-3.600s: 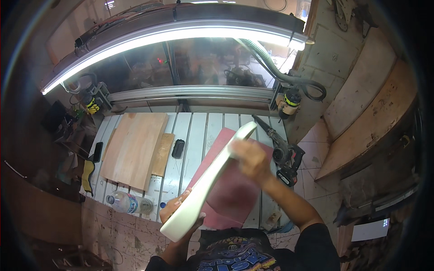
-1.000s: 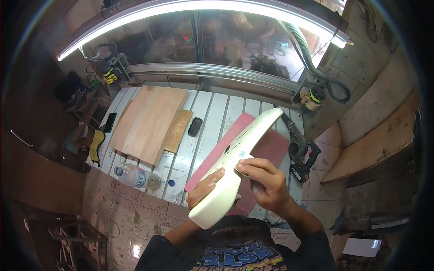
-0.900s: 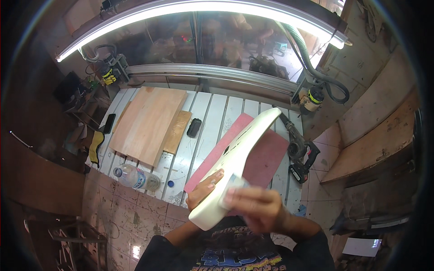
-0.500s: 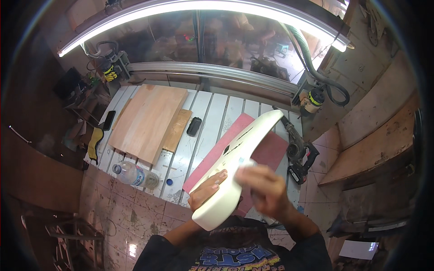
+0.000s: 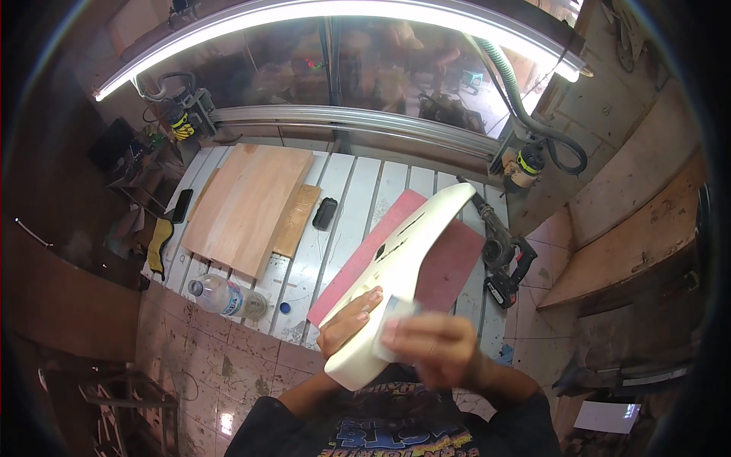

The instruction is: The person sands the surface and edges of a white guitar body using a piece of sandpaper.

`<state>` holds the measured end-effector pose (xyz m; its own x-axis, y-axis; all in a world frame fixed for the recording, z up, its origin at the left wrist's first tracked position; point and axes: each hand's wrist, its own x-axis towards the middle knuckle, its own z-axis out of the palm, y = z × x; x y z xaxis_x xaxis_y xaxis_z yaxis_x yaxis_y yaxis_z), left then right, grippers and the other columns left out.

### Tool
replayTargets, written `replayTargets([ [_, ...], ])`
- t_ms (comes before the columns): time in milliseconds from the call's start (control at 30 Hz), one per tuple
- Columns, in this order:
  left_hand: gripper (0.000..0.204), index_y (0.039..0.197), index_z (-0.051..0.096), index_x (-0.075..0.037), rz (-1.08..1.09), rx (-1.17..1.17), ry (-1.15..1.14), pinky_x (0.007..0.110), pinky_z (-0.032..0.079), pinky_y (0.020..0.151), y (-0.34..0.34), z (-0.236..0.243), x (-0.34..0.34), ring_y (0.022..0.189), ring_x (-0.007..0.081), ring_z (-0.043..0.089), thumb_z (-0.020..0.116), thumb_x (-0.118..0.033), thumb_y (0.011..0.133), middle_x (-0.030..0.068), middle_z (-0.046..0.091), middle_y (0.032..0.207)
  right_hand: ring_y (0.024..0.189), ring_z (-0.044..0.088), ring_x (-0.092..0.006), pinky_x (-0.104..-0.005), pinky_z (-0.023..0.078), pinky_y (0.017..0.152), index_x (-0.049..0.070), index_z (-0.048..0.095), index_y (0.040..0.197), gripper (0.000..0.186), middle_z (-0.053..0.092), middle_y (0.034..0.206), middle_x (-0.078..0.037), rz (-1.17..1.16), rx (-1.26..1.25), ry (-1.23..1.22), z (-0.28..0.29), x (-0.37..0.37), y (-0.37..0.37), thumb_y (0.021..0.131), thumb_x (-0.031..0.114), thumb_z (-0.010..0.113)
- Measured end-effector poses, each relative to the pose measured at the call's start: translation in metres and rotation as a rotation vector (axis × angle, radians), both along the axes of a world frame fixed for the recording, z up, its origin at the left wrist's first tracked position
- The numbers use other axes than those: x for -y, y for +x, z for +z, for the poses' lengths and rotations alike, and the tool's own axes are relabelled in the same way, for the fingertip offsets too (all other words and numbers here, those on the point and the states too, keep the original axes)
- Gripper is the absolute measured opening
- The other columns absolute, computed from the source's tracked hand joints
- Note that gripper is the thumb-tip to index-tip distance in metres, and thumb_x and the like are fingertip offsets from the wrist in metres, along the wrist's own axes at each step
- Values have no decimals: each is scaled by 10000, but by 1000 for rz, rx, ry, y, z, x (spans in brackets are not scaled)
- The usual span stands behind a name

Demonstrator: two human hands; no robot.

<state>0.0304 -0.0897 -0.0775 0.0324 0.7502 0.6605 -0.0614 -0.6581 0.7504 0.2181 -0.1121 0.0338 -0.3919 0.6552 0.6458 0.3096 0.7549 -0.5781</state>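
Observation:
A cream-coloured electric guitar body (image 5: pixel 403 265), with dark slots and cutouts in its face, is held tilted up on edge over a pink mat (image 5: pixel 451 276). My left hand (image 5: pixel 350 324) grips its near left part, fingers lying over the face and the thumb out of sight. In my right hand (image 5: pixel 435 341) is a pale sanding pad (image 5: pixel 400 307), pressed against the body's right side near its waist. Motion blurs the right fingers slightly.
On the slatted white table (image 5: pixel 346 228) lie wooden boards (image 5: pixel 247 206), a black case (image 5: pixel 325 214), a plastic bottle (image 5: pixel 228 297) and a blue cap (image 5: pixel 285 308). A cordless blower (image 5: pixel 499 255) rests at the right edge. A metal rail (image 5: pixel 358 118) crosses the back.
My right hand has moved with the sanding pad toward me and slightly left, down along the guitar body's side. The left hand keeps its hold, and the body has barely shifted.

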Motion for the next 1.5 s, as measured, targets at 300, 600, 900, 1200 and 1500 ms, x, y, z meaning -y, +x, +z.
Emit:
replayTargets([
  [300, 605, 1466, 464, 152, -123, 76, -688, 419, 588, 1040, -10, -16, 10, 1206, 330, 683, 500, -263, 1027, 287, 638, 1345, 990, 760, -307, -389, 645, 856, 38, 745, 1232, 490, 715, 1253, -151, -117, 4, 11, -1, -7, 3, 773, -108, 657],
  [600, 562, 1420, 511, 152, -206, 372, -801, 412, 593, 1006, -8, 13, 0, 1191, 312, 682, 490, -250, 1028, 287, 644, 1331, 980, 762, -319, -415, 652, 837, 42, 740, 1237, 476, 725, 1231, -148, -145, -12, 62, -13, -19, 5, 788, -89, 654],
  [900, 532, 1397, 513, 114, -177, 251, -663, 426, 568, 1041, -8, 20, -5, 1214, 337, 673, 583, -203, 975, 292, 642, 1342, 1066, 747, -346, -412, 641, 926, 40, 727, 1244, 452, 713, 1252, -176, -184, 32, -21, -4, -28, 2, 806, -66, 693],
  [1200, 532, 1373, 516, 76, -243, 495, -780, 440, 542, 1075, -15, 25, 7, 1238, 361, 664, 676, -157, 921, 298, 639, 1353, 1090, 724, -338, -412, 641, 872, 27, 716, 1276, 596, 689, 1274, -189, -116, 43, -25, -3, -24, -3, 722, -138, 573],
  [1500, 695, 1499, 451, 67, -104, 160, -293, 420, 552, 1039, -4, 27, -5, 1153, 330, 673, 559, -341, 947, 250, 648, 1280, 977, 767, -319, -375, 659, 831, 88, 736, 1253, 533, 716, 1276, -114, -173, 7, -193, 0, -39, 7, 758, -99, 670],
])
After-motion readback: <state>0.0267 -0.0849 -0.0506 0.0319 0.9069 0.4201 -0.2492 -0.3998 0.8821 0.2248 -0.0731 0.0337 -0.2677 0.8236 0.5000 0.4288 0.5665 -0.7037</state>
